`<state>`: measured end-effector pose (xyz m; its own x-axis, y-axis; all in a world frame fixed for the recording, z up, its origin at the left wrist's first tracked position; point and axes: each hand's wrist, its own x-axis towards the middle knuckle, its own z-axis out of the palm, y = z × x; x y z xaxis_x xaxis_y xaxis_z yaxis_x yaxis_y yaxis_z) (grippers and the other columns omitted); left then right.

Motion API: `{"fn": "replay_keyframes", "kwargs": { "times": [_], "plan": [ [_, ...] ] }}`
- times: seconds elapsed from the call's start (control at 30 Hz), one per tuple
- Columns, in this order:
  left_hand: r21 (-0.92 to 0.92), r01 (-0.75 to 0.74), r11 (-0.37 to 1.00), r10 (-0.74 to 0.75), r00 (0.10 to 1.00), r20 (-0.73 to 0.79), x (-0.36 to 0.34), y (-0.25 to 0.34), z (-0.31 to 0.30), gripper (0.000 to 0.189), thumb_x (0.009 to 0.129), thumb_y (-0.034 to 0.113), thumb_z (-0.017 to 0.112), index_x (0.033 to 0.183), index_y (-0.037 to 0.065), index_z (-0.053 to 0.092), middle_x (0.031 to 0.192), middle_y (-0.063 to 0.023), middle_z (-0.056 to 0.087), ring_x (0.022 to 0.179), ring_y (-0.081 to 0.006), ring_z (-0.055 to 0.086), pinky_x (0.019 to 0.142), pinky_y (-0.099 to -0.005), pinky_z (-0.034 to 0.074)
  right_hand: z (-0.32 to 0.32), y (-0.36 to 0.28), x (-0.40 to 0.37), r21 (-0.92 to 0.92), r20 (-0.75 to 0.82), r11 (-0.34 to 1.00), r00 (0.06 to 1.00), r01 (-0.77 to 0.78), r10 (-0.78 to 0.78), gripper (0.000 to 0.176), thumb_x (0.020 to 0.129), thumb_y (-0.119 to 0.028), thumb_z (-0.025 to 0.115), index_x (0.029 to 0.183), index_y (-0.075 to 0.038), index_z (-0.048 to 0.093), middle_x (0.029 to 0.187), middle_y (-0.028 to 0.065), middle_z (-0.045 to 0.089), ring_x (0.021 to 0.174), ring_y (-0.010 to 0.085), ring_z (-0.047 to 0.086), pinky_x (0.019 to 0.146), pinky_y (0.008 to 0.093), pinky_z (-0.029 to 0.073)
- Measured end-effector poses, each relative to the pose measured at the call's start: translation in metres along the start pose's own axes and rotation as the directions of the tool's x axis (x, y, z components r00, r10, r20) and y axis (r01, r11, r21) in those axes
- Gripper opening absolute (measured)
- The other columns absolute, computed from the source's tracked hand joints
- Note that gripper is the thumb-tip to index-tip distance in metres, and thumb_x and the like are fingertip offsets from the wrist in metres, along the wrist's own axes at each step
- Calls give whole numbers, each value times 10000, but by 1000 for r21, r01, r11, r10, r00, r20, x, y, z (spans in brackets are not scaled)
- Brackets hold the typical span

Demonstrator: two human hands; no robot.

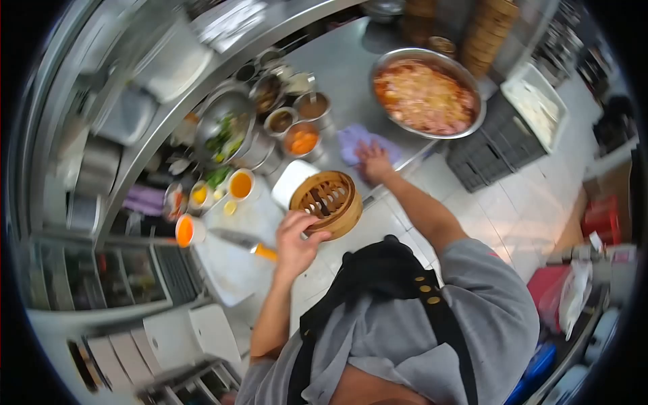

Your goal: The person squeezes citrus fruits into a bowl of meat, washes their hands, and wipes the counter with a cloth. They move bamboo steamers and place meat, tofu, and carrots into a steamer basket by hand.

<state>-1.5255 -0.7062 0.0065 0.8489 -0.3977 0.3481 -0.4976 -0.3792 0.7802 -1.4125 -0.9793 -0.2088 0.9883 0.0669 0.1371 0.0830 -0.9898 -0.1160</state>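
Observation:
My left hand (297,237) grips the near left rim of a round bamboo steamer basket (349,214), tilted so that its slatted bottom shows. The basket is beside a white container (294,181) at the counter's edge. To the right, my right hand (373,160) lies with its fingers spread on a purple cloth (349,143) on the steel counter (347,57). No other thing shows in that hand. Behind the cloth stands a large metal bowl (480,111) of orange and pinkish food.
A knife with an orange handle (266,252) lies on a white cutting board (226,270) at the left. Several metal containers and a bowl of greens (223,101) stand behind it. Grey crates (480,158) are at the right, below the counter; an overhead shelf (145,128) curves along the left.

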Motion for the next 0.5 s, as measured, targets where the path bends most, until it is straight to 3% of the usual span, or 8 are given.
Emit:
{"fn": "replay_keyframes", "kwargs": {
  "times": [0.07, 0.13, 0.2, 0.3, 0.37, 0.4, 0.43, 0.5],
  "plan": [
    [-68, 22, 997, -19, 999, 35, 18, -30, 59, 304, 571, 104, 773, 813, 10, 616, 802, -89, 587, 821, -264, 536, 742, -377, 420, -10, 14, -18, 63, 71, 993, 993, -101, 97, 428, 828, -291, 524, 1208, -99, 486, 1400, 121, 283, 1240, 370, 295, 919, 520, 366],
    [184, -106, 977, 108, 994, -1, 29, -51, 100, 297, 578, 83, 755, 818, -13, 609, 846, -106, 582, 807, -276, 546, 675, -372, 450, -8, 31, -18, 145, 159, 981, 982, -127, 104, 413, 835, -293, 513, 1190, -83, 496, 1383, 146, 302, 1218, 369, 325, 933, 524, 353],
    [241, -73, 968, 85, 996, -37, 28, -63, 122, 266, 596, 113, 739, 809, 12, 616, 841, -90, 577, 840, -264, 523, 734, -377, 391, 2, 42, -1, 509, 93, 822, 965, -256, 243, 416, 838, -309, 494, 1168, -56, 501, 1368, 185, 301, 1197, 388, 327, 939, 538, 339],
    [255, 29, 967, -10, 997, -73, 21, -62, 130, 254, 626, 162, 737, 808, 30, 621, 851, -86, 581, 877, -270, 519, 779, -389, 368, -2, 18, 39, 293, 118, 907, 953, -301, 278, 411, 842, -229, 468, 1176, 11, 473, 1355, 213, 300, 1237, 389, 283, 952, 535, 328],
    [203, 140, 969, -112, 983, -145, 7, -47, 129, 266, 624, 158, 762, 809, 30, 621, 826, -98, 588, 812, -288, 550, 742, -387, 408, -7, 16, 83, 313, 112, 907, 960, -281, 258, 449, 826, -191, 470, 1227, 11, 442, 1394, 192, 258, 1246, 395, 267, 987, 517, 298],
    [249, 121, 961, -71, 977, -200, 2, -33, 126, 276, 600, 122, 787, 792, 12, 622, 773, -114, 583, 710, -281, 560, 626, -352, 452, -8, 20, 116, 328, 134, 865, 925, -381, 356, 466, 819, -192, 468, 1246, -12, 422, 1416, 184, 216, 1268, 419, 219, 1010, 524, 258],
    [171, 237, 956, -195, 954, -230, -7, -19, 126, 263, 594, 122, 788, 778, 35, 623, 767, -98, 590, 733, -283, 567, 679, -381, 444, -6, 19, 149, 347, 166, 808, 879, -476, 447, 486, 811, -192, 467, 1266, -35, 402, 1439, 176, 174, 1290, 444, 171, 1033, 531, 217],
    [232, 292, 928, -227, 936, -268, -18, 18, 120, 267, 602, 110, 796, 782, 34, 614, 786, -100, 598, 741, -258, 579, 677, -349, 473, 24, 31, 216, 405, 25, 802, 882, -439, 470, 487, 790, -184, 483, 1255, -49, 429, 1427, 158, 216, 1291, 431, 186, 1040, 522, 214]
  ]
}}
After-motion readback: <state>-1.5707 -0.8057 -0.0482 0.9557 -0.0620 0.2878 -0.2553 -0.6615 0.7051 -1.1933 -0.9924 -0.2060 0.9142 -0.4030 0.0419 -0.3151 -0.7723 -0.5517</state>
